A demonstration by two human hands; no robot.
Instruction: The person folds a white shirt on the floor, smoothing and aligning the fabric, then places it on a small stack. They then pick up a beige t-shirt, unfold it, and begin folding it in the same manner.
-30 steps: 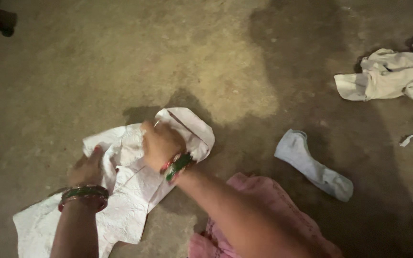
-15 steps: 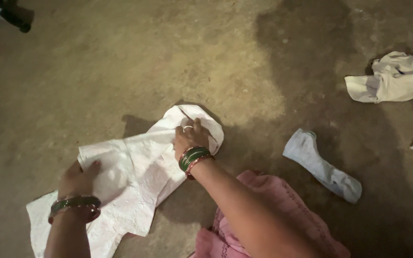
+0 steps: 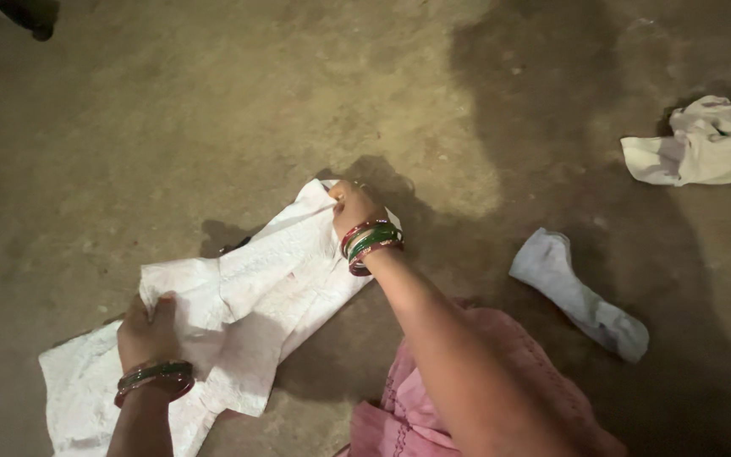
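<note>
Pinching the far corner of a white embroidered garment (image 3: 255, 288), the right hand (image 3: 350, 207) is clamped on the fabric, while the left hand (image 3: 147, 326) grips its near left part, so the cloth lies stretched between them on the floor (image 3: 213, 110). That floor is bare, rough concrete, dimly lit, with a white sock (image 3: 577, 292) to the right, a crumpled pale cloth (image 3: 704, 148) at far right, and pink fabric (image 3: 433, 406) nearest.

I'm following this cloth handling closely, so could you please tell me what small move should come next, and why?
Probably draw the right hand away from the left hand: both hands grip the white garment, which lies creased on the floor.
</note>
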